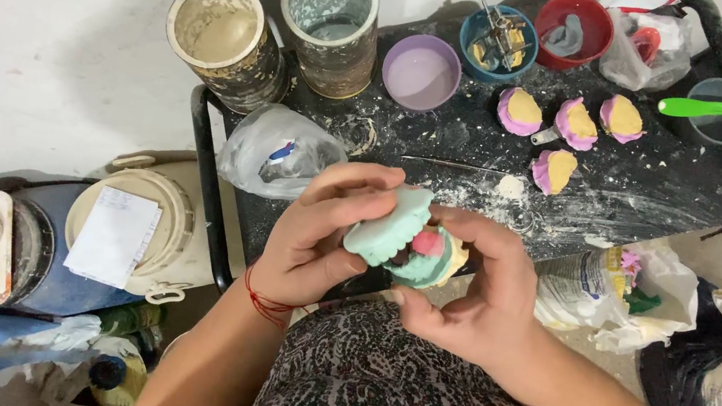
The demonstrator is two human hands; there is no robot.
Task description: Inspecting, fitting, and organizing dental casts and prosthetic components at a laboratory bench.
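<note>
Item: mint-green scalloped clay shell (400, 233) with pink and yellow filling, clamped between left hand (319, 225) and right hand (473, 288) above lap, lid tilted leftward; beyond, four pink-and-yellow clay shells (566, 129) on dusty black tabletop (653, 187)

Left hand (317, 235) and right hand (474, 284) raised together before the body, fingers curled inward, thumbs facing, forearms angled inward.

Even, soft light; my two tall jars (276, 35) throw faint shadows on the wall (43, 17); corners look slightly blurred, perhaps.
</note>
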